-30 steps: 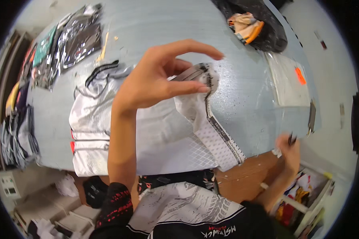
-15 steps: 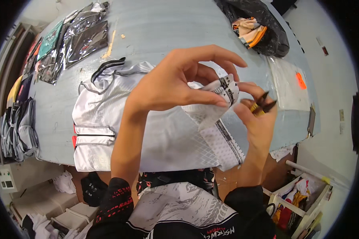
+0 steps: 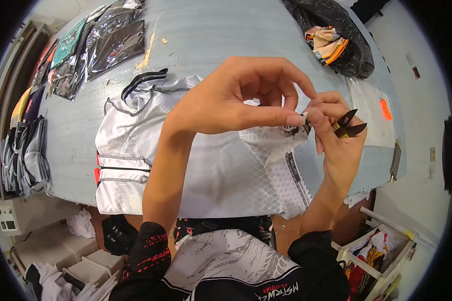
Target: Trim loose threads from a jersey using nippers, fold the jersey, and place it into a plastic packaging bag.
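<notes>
Head — left hand [image 3: 221, 104] and right hand [image 3: 342, 149] (with snips [image 3: 355, 130]) pinch garment [image 3: 226, 170].

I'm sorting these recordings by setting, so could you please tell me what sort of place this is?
Probably a garment workroom: a white garment lies on a large blue-grey table, clear-bagged clothes lie at its far left, and the right hand holds what look like small snips.

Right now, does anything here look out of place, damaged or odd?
Two spots stand out: a yellowish streak on the blue-grey table, like wear or old tape, and a ragged white scrap poking out beneath its near edge, at right. The white garment shows no clear damage.
</notes>
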`<state>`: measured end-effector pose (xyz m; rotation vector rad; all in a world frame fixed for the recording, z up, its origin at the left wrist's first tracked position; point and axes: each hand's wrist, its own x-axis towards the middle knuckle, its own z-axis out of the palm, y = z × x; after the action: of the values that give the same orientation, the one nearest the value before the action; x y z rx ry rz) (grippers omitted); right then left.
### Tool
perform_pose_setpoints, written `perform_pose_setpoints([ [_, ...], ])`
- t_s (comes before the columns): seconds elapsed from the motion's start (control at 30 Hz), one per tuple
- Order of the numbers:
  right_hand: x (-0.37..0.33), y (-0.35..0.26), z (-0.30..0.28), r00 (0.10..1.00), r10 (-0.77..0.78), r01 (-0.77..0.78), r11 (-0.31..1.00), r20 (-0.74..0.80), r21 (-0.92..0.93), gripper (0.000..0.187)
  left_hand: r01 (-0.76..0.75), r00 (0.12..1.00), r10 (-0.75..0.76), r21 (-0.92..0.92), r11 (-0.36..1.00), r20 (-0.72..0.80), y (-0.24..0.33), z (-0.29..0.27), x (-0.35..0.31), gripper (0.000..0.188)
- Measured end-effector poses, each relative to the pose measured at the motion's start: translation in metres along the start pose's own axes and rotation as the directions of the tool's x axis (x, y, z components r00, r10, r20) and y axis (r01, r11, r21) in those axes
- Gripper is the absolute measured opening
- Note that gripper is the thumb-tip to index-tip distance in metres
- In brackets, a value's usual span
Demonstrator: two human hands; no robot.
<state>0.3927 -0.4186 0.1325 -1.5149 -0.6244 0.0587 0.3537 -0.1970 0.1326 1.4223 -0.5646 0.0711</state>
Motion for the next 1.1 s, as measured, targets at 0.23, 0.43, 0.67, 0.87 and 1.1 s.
perform_pose_setpoints([
  [0.23,0.004,-0.005,-0.007,0.999,-0.044,0.044,0.999,0.020,-0.025,0.015,0.079,0.996,-0.091,0.319,0.944,0.023,0.004,-0.005,-0.001,0.016],
  [0.43,0.009,-0.005,-0.009,0.980,0.190,-0.186,0.981,0.062,-0.063,0.019,-0.061,0.998,0.060,0.232,0.971,0.012,0.000,0.001,-0.001,0.013],
  [0.67,0.000,-0.012,-0.026,0.960,0.254,-0.254,0.967,0.121,-0.016,0.022,0.076,0.996,-0.083,-0.131,0.988,-0.041,0.000,0.007,-0.001,0.020],
  [0.87,-0.009,0.012,-0.054,0.915,0.364,-0.292,0.895,0.174,-0.337,0.028,0.165,0.963,-0.150,0.049,0.985,-0.223,0.017,0.007,-0.010,0.020],
  [1.1,-0.043,0.106,-0.126,1.000,0.021,0.019,0.171,0.023,-0.985,0.023,0.071,0.992,-0.028,0.351,0.934,-0.125,0.041,0.015,-0.013,0.018],
])
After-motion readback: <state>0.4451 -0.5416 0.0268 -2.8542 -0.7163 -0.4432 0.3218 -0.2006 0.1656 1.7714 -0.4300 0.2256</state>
